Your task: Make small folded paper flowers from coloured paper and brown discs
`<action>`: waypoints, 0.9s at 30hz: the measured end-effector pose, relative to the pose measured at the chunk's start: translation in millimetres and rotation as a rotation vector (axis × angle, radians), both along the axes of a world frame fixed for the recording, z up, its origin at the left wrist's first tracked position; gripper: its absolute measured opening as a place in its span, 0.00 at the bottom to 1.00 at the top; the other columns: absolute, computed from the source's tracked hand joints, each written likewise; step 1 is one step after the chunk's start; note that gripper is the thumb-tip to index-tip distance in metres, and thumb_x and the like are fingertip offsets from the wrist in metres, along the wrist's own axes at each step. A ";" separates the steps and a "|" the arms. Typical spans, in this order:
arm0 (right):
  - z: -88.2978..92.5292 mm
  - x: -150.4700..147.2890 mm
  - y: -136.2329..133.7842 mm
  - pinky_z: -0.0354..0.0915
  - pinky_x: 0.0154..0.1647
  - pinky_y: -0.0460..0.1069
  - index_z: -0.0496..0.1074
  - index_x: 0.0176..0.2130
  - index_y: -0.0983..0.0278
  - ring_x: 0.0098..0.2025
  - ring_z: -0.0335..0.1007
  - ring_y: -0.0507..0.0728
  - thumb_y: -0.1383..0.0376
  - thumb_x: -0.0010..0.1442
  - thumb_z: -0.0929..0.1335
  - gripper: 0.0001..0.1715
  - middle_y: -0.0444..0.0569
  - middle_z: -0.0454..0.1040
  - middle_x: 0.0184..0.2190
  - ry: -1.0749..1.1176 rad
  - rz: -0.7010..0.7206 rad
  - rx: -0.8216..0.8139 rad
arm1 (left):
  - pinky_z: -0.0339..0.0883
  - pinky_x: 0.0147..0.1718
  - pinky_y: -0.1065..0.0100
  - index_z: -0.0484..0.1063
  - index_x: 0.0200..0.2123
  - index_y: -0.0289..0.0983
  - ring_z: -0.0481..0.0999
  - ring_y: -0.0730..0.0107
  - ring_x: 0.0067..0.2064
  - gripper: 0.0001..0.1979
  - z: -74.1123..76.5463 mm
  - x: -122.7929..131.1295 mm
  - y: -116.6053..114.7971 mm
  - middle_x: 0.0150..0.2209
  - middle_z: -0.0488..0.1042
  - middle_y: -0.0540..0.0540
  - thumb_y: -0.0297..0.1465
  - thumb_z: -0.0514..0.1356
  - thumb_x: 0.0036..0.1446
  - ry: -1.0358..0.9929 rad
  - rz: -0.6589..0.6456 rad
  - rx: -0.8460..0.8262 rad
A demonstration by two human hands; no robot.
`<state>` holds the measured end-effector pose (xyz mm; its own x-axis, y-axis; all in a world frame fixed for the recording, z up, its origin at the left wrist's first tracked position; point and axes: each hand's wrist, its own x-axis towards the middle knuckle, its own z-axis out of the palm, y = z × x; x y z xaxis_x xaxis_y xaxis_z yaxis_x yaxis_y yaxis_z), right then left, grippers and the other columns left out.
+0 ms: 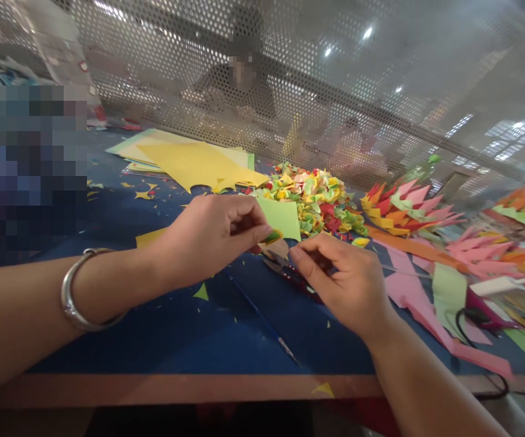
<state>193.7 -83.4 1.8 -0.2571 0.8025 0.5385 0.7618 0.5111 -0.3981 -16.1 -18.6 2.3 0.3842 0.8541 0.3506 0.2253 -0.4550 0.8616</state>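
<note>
My left hand [216, 233], with a silver bangle on the wrist, pinches a small yellow and green paper piece [275, 235] between thumb and fingertips. Close to its right, my right hand [342, 276] has thumb and forefinger pressed together; what they hold, if anything, is hidden. A pale, rounded piece [275, 249] shows between the two hands. Dark-handled scissors [284, 272] seem to lie beneath the right fingers, partly covered. Behind the left fingertips is a light green paper sheet [284, 217].
A heap of cut paper bits [321, 197] rises behind my hands. Yellow sheets [189, 159] are stacked at the back left. A blue pen-like stick [262, 318] lies in front. Pink paper strips [403, 279] and pointed paper shapes [412, 209] cover the right. A perforated screen [153, 67] stands behind.
</note>
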 end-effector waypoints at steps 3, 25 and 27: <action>2.2 -3.2 0.3 0.60 0.23 0.43 0.74 0.31 0.63 0.21 0.64 0.48 0.62 0.65 0.68 0.11 0.41 0.71 0.21 0.072 0.001 -0.023 | 0.59 0.28 0.69 0.75 0.31 0.41 0.73 0.72 0.26 0.07 -0.1 1.1 -4.7 0.26 0.77 0.52 0.35 0.61 0.60 0.171 -0.002 0.203; 1.7 -6.2 1.7 0.57 0.19 0.42 0.73 0.32 0.65 0.20 0.59 0.47 0.61 0.65 0.68 0.12 0.40 0.67 0.20 0.215 0.056 -0.172 | 0.67 0.29 0.68 0.70 0.30 0.37 0.75 0.68 0.31 0.08 -4.4 10.0 -10.9 0.27 0.76 0.48 0.34 0.62 0.59 -0.072 -0.108 -0.096; 1.8 -5.6 1.5 0.57 0.19 0.42 0.73 0.32 0.65 0.20 0.60 0.47 0.62 0.64 0.68 0.10 0.39 0.67 0.20 0.203 0.055 -0.157 | 0.68 0.30 0.67 0.70 0.30 0.37 0.76 0.66 0.32 0.08 -5.4 9.9 -11.9 0.28 0.76 0.47 0.34 0.62 0.58 -0.095 -0.114 -0.102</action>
<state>188.0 -82.0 3.6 -0.2017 0.8684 0.4530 0.6311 0.4690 -0.6179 -6.2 -30.5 -3.1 0.4494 0.8402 0.3034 0.0927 -0.3817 0.9196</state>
